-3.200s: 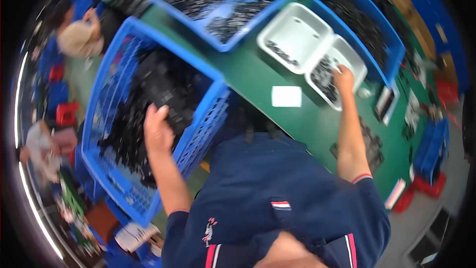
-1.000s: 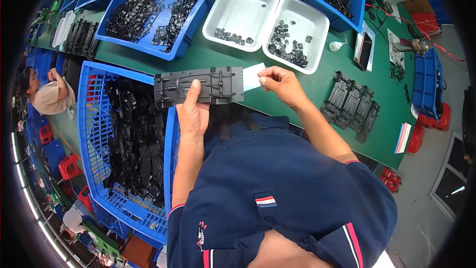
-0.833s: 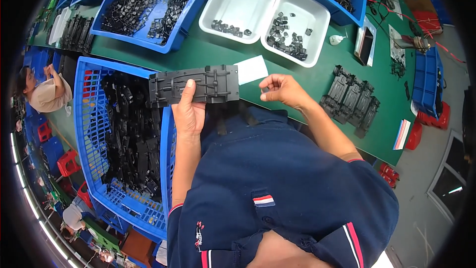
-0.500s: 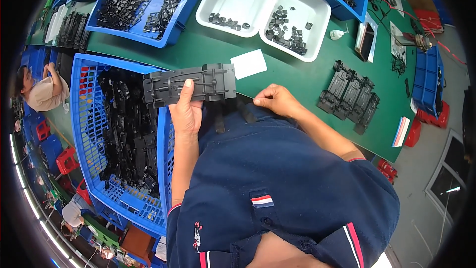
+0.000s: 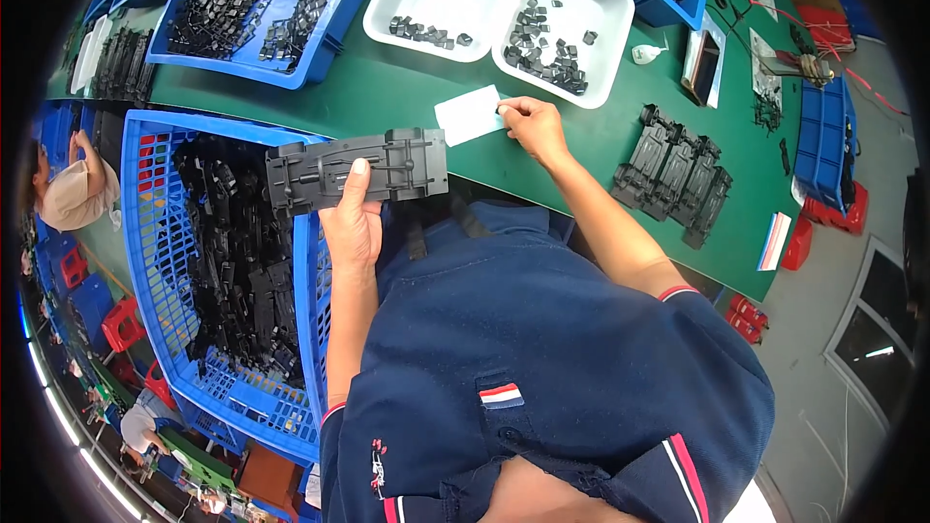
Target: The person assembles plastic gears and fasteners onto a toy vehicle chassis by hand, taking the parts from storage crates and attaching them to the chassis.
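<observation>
The black plastic chassis plate (image 5: 402,163), long and ribbed, is held level just off the near edge of the green table (image 5: 387,87), its left end over the upper right corner of the blue slatted plastic crate (image 5: 218,129). The left hand (image 5: 352,228) is clamped on it, thumb on top. The right hand (image 5: 538,129), well apart from the left, is pinched on a small black piece (image 5: 501,109) above the white paper sheet (image 5: 467,116); its exact form is too small to tell. The plate is judged midway through handling: it is in hand, neither in the crate nor with the row of black chassis plates (image 5: 670,174) lying toward the table's right end. Many black plastic parts (image 5: 242,271) remain in the crate. Farther back, two white plastic trays (image 5: 441,0) hold loose small pieces, stock evidently unused, between blue plastic bins (image 5: 291,79) along the far edge.
</observation>
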